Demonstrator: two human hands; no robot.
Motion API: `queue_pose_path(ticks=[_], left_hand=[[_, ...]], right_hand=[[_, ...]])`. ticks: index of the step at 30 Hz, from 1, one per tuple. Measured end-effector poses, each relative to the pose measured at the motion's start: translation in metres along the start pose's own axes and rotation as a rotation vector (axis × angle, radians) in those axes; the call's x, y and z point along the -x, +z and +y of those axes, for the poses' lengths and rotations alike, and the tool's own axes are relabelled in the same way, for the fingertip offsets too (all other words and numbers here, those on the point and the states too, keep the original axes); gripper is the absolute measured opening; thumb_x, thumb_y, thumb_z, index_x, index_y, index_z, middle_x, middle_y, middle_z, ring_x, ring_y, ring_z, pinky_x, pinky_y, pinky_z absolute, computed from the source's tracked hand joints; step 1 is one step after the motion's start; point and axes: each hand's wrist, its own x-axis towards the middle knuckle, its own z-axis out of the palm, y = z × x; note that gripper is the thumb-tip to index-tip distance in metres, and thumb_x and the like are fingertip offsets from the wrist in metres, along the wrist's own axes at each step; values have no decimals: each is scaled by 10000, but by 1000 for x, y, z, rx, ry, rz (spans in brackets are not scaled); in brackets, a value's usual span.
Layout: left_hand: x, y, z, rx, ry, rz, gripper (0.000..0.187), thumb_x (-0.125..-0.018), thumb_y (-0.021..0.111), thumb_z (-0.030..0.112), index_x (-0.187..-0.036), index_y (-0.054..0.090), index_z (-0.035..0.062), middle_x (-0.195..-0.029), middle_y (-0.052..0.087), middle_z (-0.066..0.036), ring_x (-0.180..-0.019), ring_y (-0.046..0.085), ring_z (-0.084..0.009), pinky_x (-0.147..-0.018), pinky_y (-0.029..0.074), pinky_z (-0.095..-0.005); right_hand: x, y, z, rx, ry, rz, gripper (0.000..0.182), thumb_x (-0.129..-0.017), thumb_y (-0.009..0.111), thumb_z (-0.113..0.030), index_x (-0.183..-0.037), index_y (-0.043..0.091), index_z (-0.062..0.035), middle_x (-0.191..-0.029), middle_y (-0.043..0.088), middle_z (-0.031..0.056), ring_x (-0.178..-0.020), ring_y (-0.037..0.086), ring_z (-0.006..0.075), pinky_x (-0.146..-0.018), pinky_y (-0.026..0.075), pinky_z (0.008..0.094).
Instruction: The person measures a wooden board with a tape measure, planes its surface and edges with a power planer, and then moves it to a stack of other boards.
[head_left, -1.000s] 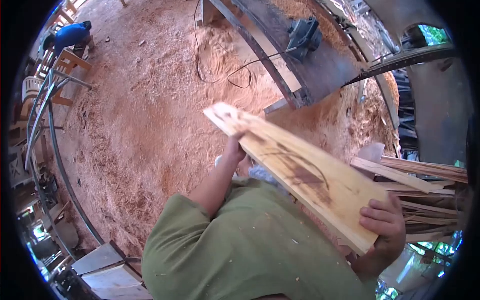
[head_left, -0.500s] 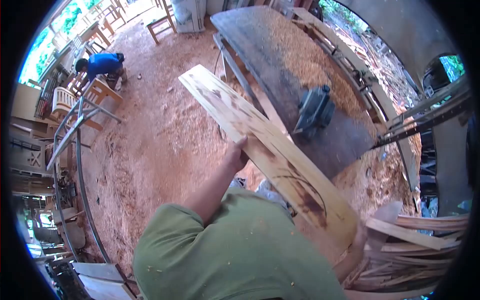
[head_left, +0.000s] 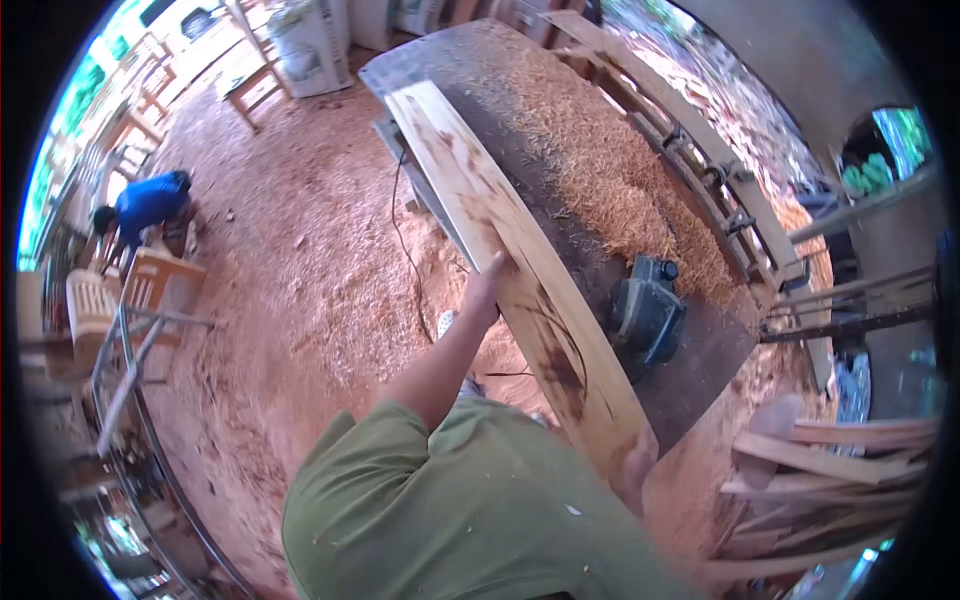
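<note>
A long pale wooden plank (head_left: 500,220) with dark brown streaks slants across the middle of the head view, its far end overlapping the workbench. My left hand (head_left: 487,287) grips its left edge near mid-length, thumb on the upper face. Around the right edge at the near end is my right hand (head_left: 636,466), closed on the wood. To the right of the plank, an electric hand planer (head_left: 648,310) sits on the dark bench top (head_left: 690,385).
Wood shavings (head_left: 600,190) heap along the bench. A power cord (head_left: 396,225) hangs to the floor. Cut wood strips (head_left: 820,470) are stacked at lower right. At left, a person in blue (head_left: 150,205) crouches by wooden chair parts (head_left: 155,285) and a metal frame (head_left: 125,375).
The plank has moved left and turned steeper, its far end now over the bench. Both hands moved with it, still gripping. My view has shifted, bringing the bench nearer.
</note>
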Motion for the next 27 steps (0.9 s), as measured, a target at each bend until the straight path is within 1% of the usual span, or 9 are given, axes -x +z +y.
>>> queue_pose_path(ticks=[6, 8, 12, 13, 15, 18, 22, 24, 27], left_hand=[[-26, -12, 42, -460, -189, 305, 723, -940, 480, 636, -1152, 576, -48, -877, 641, -118, -679, 609, -210, -605, 513, -365], [-49, -4, 74, -474, -122, 533, 748, -943, 442, 660, -1049, 621, -58, -804, 627, -122, -603, 581, -212, -545, 485, -362], [-106, -34, 70, -552, -37, 384, 883, -942, 318, 717, -1096, 632, -93, -905, 652, -204, -767, 650, -287, -671, 518, -395], [-124, -49, 65, -736, -145, 355, 893, -929, 310, 739, -1204, 582, -65, -1002, 640, -183, -830, 632, -262, -691, 514, -376], [-154, -80, 57, -1031, -326, 212, 952, -904, 286, 779, -1304, 523, -51, -1162, 606, -176, -987, 595, -243, -745, 507, -364], [-117, -44, 81, -856, -172, 230, 826, -976, 325, 636, -1123, 601, -128, -949, 667, -215, -889, 672, -303, -734, 535, -413], [-117, -40, 57, -918, -93, 272, 745, -987, 356, 601, -1060, 624, -90, -839, 661, -149, -711, 665, -252, -583, 533, -382], [-111, -32, 70, -924, -237, 191, 796, -992, 305, 607, -1080, 619, -119, -873, 676, -229, -782, 680, -345, -697, 552, -413], [-143, -53, 93, -1279, 31, 369, 838, -988, 231, 610, -1188, 600, -115, -1139, 610, -360, -1150, 532, -502, -1013, 396, -517]], right_hand=[[-25, 139, -54, 739, -286, -353, 398, -912, 654, -226, -1206, 603, 37, -1087, 658, 138, -962, 621, 199, -825, 489, 329], [-30, 153, -101, 866, -674, 58, 499, -870, 717, -213, -1252, 537, 52, -937, 630, 104, -788, 602, 234, -774, 506, 365], [-112, 123, -110, 881, -714, 156, 429, -956, 608, -334, -1205, 589, 15, -943, 642, 124, -852, 632, 217, -766, 501, 357], [-118, 128, -116, 901, -704, 156, 429, -956, 608, -334, -1205, 589, 15, -943, 642, 124, -852, 632, 217, -766, 501, 357], [-115, 133, -136, 390, -89, -119, 473, -984, 524, -453, -1144, 609, -16, -863, 651, 111, -696, 627, 202, -649, 506, 348], [-107, 141, -145, 0, 97, -284, 533, -977, 455, -563, -1064, 584, -54, -712, 593, 68, -572, 569, 175, -526, 464, 298], [-107, 144, -153, 31, 218, -281, 539, -981, 410, -588, -948, 570, -74, -609, 535, 41, -501, 522, 161, -455, 407, 267], [-81, 158, -159, 211, 109, -249, 499, -995, 409, -556, -866, 540, -93, -555, 484, 31, -443, 470, 162, -423, 387, 283], [-46, 135, -150, 310, -29, -476, 480, -1010, 435, -490, -966, 574, -33, -589, 516, 31, -462, 467, 126, -441, 379, 266]])
